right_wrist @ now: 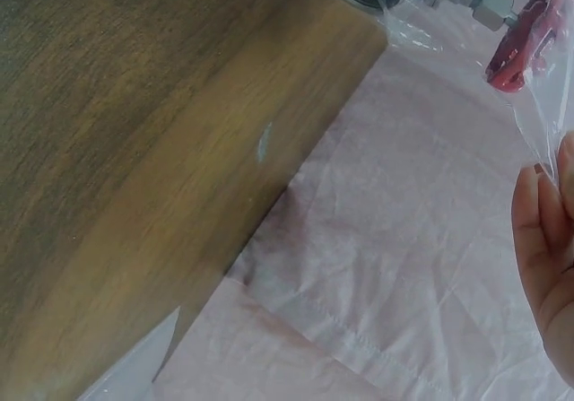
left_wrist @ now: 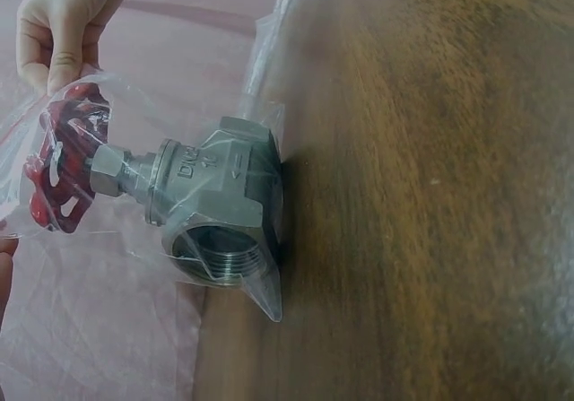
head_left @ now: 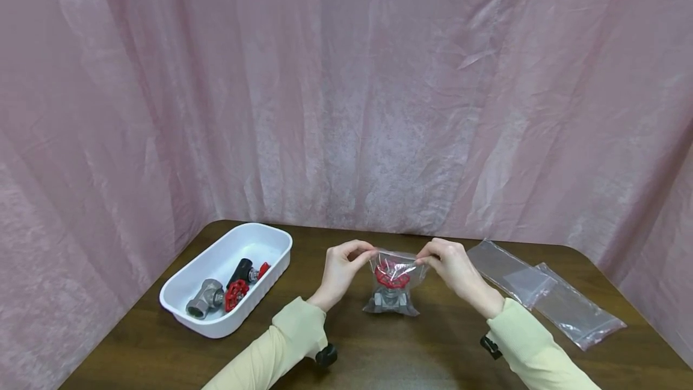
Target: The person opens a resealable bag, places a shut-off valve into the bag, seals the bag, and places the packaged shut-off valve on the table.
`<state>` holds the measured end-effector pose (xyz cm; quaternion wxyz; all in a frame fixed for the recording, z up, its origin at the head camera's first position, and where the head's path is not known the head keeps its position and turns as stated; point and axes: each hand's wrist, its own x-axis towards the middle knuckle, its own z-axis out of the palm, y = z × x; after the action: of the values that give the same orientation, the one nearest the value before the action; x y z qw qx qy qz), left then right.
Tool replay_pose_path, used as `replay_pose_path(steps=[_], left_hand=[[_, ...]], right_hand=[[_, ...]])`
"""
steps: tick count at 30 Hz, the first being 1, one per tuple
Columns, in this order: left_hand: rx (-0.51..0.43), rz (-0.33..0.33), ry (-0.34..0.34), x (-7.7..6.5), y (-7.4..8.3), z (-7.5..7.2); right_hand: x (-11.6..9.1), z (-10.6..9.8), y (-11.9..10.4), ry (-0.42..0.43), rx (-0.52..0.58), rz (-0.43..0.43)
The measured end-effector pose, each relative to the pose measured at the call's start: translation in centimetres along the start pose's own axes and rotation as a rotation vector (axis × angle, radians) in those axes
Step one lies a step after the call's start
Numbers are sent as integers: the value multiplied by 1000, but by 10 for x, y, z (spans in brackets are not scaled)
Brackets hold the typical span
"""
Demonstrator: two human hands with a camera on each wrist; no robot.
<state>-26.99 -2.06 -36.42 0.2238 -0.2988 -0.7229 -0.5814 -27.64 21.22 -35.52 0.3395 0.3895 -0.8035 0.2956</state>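
A gate valve (head_left: 391,300) with a red handwheel (head_left: 392,275) stands upright on the table inside a clear plastic bag (head_left: 409,310). My left hand (head_left: 344,266) pinches the left corner of the bag's mouth between thumb and fingers. At the opposite corner, my right hand (head_left: 446,257) pinches the film the same way. The left wrist view shows the steel valve body (left_wrist: 220,172) low in the bag, its threaded opening facing the camera. There, the right hand (left_wrist: 67,33) grips the film beside the wheel. Fingertips (right_wrist: 529,213) hold the stretched film in the right wrist view.
A white plastic tub (head_left: 173,284) on the left holds a grey metal fitting (head_left: 207,298), a valve with a red handwheel (head_left: 236,295) and a black-bodied part (head_left: 242,272). Flat clear bags (head_left: 579,306) overlap at the right. Pink curtain (head_left: 346,89) hangs behind the wooden table (head_left: 411,354).
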Motion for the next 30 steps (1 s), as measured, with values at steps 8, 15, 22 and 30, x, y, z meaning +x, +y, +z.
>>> replay_pose_path(steps=[8, 15, 22, 30], left_hand=[[4, 4, 12, -2, -4, 0], [-38, -14, 5, -2, -7, 2], [-54, -153, -72, -5, -6, 6], [-105, -201, -146, -6, -9, 9]], right_hand=[[-1, 2, 0, 17, -17, 2], [0, 2, 0, 20, -11, -2], [1, 2, -2, 27, 9, 4], [1, 1, -1, 22, 16, 21]])
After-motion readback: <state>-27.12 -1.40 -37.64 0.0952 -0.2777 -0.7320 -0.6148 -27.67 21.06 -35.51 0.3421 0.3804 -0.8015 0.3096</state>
